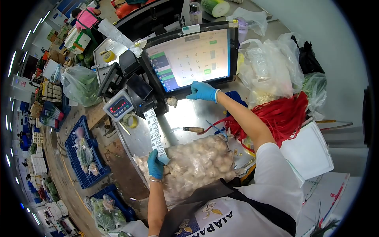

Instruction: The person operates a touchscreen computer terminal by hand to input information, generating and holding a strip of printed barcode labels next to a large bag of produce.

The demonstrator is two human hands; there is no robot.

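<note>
My left hand (156, 166), in a blue glove, is closed on the lower end of a long strip of printed labels (153, 128). The strip runs up to a black label printer (140, 93). Just below that hand lies a clear plastic bag full of pale, roundish produce, possibly garlic or mushrooms (201, 162). My right hand (203, 92), also gloved in blue, is at the lower edge of a touchscreen (187, 59) that shows a number pad. It holds nothing, with a finger pointed toward the screen; actual contact cannot be made out.
A scale display (118, 104) stands left of the printer. On the metal table (185, 114) lies a wooden-handled tool (193, 129). Red straps (272, 118), plastic bags (268, 67) and a white foam box (306, 152) crowd the right. Blue pallets (85, 152) lie on the floor; a person (87, 17) is farther back.
</note>
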